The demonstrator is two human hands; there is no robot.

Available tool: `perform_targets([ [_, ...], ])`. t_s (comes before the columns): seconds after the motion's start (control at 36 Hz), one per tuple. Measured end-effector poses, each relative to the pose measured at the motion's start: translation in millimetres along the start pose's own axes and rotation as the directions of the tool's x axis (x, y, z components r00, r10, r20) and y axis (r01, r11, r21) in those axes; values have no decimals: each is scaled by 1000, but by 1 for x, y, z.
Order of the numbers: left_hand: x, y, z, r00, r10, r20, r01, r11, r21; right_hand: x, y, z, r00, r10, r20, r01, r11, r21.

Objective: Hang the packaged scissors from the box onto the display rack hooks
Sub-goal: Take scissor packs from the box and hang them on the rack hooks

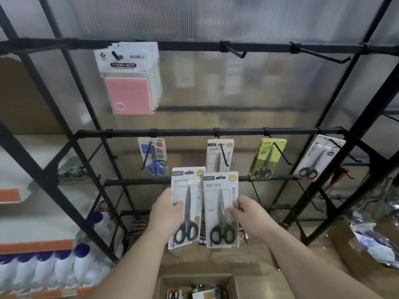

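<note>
My left hand (166,212) grips one white scissors package (187,203) with black handles, held upright. My right hand (248,212) grips a second matching package (221,209) beside it. Both are raised in front of the black display rack (194,133), just below a hook (223,154) that carries the same white packages (220,155). The cardboard box (198,287) with more packaged scissors sits at the bottom centre, below my arms.
On the same rail hang blue-handled scissors (154,157), green-carded scissors (268,158) and another pack (319,158) at right. Sticky notes (129,78) hang on the top rail, next to two bare hooks (235,52). White bottles (43,270) line a shelf at left.
</note>
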State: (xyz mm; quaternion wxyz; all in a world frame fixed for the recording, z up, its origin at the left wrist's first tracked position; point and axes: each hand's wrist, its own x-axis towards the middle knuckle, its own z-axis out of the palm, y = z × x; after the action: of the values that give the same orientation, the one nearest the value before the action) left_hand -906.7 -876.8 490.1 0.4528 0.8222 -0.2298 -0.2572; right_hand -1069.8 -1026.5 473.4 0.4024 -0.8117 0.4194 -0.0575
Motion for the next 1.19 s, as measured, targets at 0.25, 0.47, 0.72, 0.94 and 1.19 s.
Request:
perform_targets([
  [0.25,-2,-2,1,1000,15,24,-15,1000,-12,1,0,8,1000,12,-2,-12,1000,16],
  [0.47,10,-11,8,997,70,29,-69,997,-27,14,6,21,999,-17,-39,19,999,50],
  [0.72,19,-37,23,993,121,-10,-121,993,-4,24,19,39,996,-34,-78,40,996,75],
  [0.94,15,-54,23,995,92,-36,-92,996,-11,24,27,51,997,-31,-64,35,998,57],
  [1.19,6,-36,16,996,88,-24,-89,995,-39,19,16,40,994,-39,-99,42,999,26],
])
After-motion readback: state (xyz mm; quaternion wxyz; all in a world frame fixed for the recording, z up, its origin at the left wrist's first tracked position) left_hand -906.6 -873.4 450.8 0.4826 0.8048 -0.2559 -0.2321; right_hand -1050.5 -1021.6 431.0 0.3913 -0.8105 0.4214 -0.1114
